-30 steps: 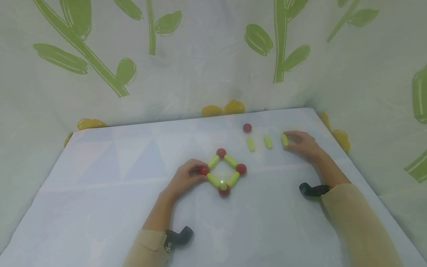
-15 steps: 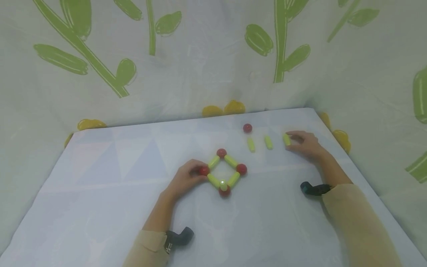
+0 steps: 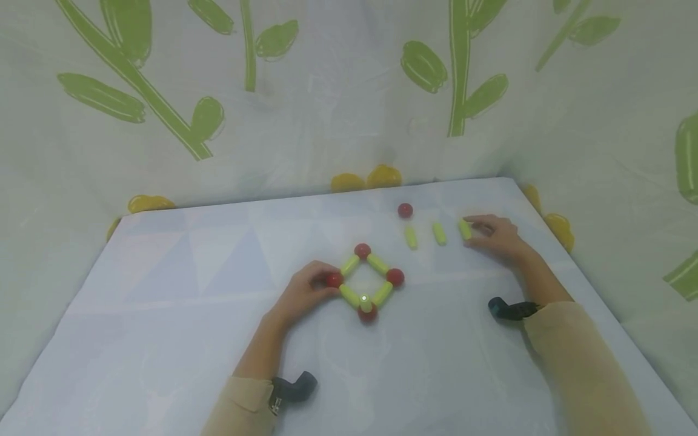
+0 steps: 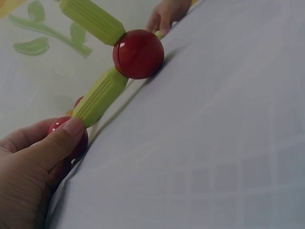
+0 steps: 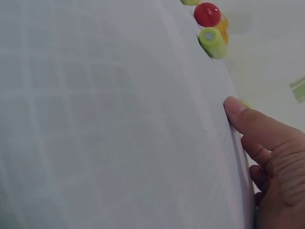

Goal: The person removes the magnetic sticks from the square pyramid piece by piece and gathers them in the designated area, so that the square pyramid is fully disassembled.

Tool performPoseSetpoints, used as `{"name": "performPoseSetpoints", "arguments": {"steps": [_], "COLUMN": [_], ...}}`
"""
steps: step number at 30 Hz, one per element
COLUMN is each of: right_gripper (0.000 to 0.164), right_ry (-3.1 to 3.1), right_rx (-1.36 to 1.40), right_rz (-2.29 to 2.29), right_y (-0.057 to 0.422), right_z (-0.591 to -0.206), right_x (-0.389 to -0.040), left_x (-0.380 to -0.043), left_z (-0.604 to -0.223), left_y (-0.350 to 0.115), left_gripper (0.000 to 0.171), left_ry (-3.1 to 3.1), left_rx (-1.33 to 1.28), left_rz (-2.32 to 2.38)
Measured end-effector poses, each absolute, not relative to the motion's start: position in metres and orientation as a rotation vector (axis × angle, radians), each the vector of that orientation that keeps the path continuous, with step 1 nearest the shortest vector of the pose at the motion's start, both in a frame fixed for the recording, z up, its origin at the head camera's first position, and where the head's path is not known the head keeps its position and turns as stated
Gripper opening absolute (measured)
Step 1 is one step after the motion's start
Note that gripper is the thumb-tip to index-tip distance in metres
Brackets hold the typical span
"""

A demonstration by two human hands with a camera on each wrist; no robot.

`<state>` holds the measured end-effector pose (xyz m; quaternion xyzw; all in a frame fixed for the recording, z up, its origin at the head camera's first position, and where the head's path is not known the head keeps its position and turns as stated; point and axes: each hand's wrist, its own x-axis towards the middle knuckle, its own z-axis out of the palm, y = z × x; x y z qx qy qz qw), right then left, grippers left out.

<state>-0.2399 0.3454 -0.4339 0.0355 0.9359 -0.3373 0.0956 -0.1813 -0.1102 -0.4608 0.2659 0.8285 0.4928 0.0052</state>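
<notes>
On the table, four-sided and diamond-like, lies a frame of red balls joined by light green ribbed rods [image 3: 377,264]. My left hand [image 3: 306,292] pinches its left red ball [image 3: 334,280] between thumb and fingers. From the near ball [image 3: 368,315] another green rod [image 4: 93,21] sticks up. Over at the right, my right hand [image 3: 497,236] pinches a loose green rod [image 3: 465,229] by its sides, thumb on the near side. In the right wrist view the thumb hides most of that rod.
Left of the right hand stand two loose green rods [image 3: 439,234] in a row, with a single red ball [image 3: 405,210] behind them. The white table [image 3: 436,375] ends at a leaf-printed curtain [image 3: 349,121] at the back and sides.
My right hand and its green rod shift slightly right, then back left. The left hand and the frame stay in place.
</notes>
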Motion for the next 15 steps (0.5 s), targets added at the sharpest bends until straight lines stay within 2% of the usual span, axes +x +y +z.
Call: {"name": "performPoseSetpoints", "arguments": {"steps": [8, 15], "right_gripper": [0.08, 0.087], "right_ry": [2.779, 2.794], "right_rx": [0.077, 0.085], "right_rz": [-1.056, -1.236], "right_y": [0.346, 0.339], "right_z": [-0.433, -0.434], "right_x": [-0.234, -0.207], "left_x": [-0.182, -0.182], "left_z": [-0.461, -0.461], "left_y": [-0.111, -0.111], "left_gripper": [0.037, 0.038], "left_ry": [2.607, 2.616], "left_rx": [0.842, 0.837], "left_rz": [1.54, 1.535]}}
